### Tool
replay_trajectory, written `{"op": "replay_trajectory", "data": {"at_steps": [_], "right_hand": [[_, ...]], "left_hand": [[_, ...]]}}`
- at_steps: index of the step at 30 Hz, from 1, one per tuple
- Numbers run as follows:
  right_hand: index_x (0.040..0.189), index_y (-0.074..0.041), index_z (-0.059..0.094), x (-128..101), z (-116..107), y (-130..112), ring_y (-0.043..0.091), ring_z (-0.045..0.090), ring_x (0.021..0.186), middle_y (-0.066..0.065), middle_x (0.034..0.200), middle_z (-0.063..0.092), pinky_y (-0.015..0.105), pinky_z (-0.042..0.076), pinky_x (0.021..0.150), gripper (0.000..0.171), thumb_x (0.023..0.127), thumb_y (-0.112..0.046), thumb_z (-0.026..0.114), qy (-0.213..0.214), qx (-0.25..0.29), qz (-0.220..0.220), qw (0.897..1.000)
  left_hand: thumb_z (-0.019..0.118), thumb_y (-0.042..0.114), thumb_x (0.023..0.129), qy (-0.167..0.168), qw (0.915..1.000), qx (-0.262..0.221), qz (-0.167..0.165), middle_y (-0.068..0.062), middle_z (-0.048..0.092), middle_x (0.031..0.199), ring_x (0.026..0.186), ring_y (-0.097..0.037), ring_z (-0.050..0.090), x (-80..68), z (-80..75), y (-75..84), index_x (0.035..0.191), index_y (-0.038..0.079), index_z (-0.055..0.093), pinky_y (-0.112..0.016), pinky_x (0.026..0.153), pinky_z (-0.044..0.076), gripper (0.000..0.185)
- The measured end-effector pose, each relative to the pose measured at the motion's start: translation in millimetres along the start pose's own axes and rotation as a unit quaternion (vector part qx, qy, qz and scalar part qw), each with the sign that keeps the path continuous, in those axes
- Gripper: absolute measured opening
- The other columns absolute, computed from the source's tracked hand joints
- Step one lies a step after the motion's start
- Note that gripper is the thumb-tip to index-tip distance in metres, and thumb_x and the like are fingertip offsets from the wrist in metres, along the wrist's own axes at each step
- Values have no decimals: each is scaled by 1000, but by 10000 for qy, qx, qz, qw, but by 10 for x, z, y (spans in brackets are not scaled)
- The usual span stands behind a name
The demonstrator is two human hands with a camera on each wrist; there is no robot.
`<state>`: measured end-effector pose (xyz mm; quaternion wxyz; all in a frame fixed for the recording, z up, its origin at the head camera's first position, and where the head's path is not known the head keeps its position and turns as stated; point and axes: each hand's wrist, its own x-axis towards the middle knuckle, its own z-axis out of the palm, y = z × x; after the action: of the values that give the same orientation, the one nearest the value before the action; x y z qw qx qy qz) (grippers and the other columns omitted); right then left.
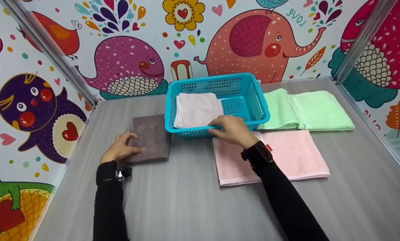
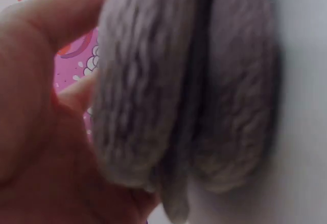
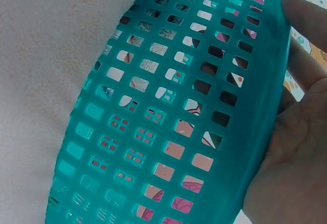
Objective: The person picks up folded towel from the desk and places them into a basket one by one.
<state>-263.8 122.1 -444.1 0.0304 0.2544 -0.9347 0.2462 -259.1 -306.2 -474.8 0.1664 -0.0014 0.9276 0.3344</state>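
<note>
In the head view, a grey table [image 1: 186, 201] is seen with a blue basket [image 1: 250, 100] at 12 o'clock. A folded white towel [image 1: 196, 108] is already laid in the left half of the basket; the right half is bare. The near rim of the basket is held by the right hand [image 1: 231, 130], with the fingers curled over the edge. At 9 o'clock from the basket, a folded brown towel [image 1: 153, 137] is lying flat on the table, just beside the basket. Its near left corner is pinched by the left hand [image 1: 121, 149], with the thumb on top. A pink towel [image 1: 293, 154] is spread on the table at 5 o'clock from the basket, partly under the right arm. A green towel [image 1: 307, 110] is laid at 3 o'clock from the basket.

In the left wrist view, the thick folded edge of the brown towel [image 2: 194, 91] is seen very close and blurred. It is gripped between the thumb and fingers [image 2: 46, 24] of the left hand.

In the right wrist view, the holed wall of the basket [image 3: 168, 121] is seen, with the rim held in the right hand's fingers [image 3: 304, 24]. The white towel [image 3: 41, 81] is seen inside.

It is judged that one towel is packed. The brown one is gripped but not yet lifted, and the pink and green ones are untouched.
</note>
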Motion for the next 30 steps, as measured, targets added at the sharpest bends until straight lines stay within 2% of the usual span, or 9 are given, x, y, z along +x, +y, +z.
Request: {"op": "replay_trajectory", "data": {"at_steps": [3,7,12,17,21,25,30], "right_hand": [[119,-16,79,-1,0,-4,24,70,101,4,106,77,45,56,87,29,99,-35,70,-36,18,-6,10000],[121,-16,78,-6,-8,-11,24,70,104,4,109,77,46,55,89,29,99,-35,70,-67,18,9,10000],[121,-16,78,-16,-16,-10,25,70,106,5,111,77,47,55,91,29,99,-34,70,-60,32,76,9999],[120,-16,78,-13,-2,2,26,71,108,5,112,77,48,55,92,26,98,-30,72,11,12,16,10000],[119,-16,79,-10,3,3,27,71,108,5,113,77,49,55,92,25,98,-28,73,48,-33,-2,10000],[119,-16,78,-15,5,3,27,71,108,5,113,77,49,55,92,25,98,-28,73,58,-53,-16,10000],[119,-15,78,-19,12,8,27,71,108,5,113,77,50,55,91,25,97,-26,73,80,-70,-26,9999]], "left_hand": [[84,50,84,-85,10000,22,9,-28,28,145,128,-49,38,-148,50,-60,132,14,49,-67,106,37,69],[87,49,81,-167,9996,145,202,-26,34,134,119,-46,42,-345,102,-102,120,13,51,-60,98,42,64],[92,42,76,-332,9975,271,562,-19,40,118,107,-36,42,-510,133,-101,106,13,51,-48,87,39,58],[94,28,75,-481,9933,23,1053,-4,32,93,85,-23,35,-563,172,-93,99,8,52,-37,74,29,52],[94,22,75,-493,9915,-150,1198,1,26,85,76,-18,30,-569,199,-71,98,6,52,-33,70,28,51],[95,29,74,-471,9926,111,1118,0,29,85,77,-19,34,-569,264,16,97,8,51,-34,69,29,54],[95,45,70,-412,9931,719,829,-6,44,98,87,-24,45,-570,415,216,97,15,51,-35,71,35,60]]}}
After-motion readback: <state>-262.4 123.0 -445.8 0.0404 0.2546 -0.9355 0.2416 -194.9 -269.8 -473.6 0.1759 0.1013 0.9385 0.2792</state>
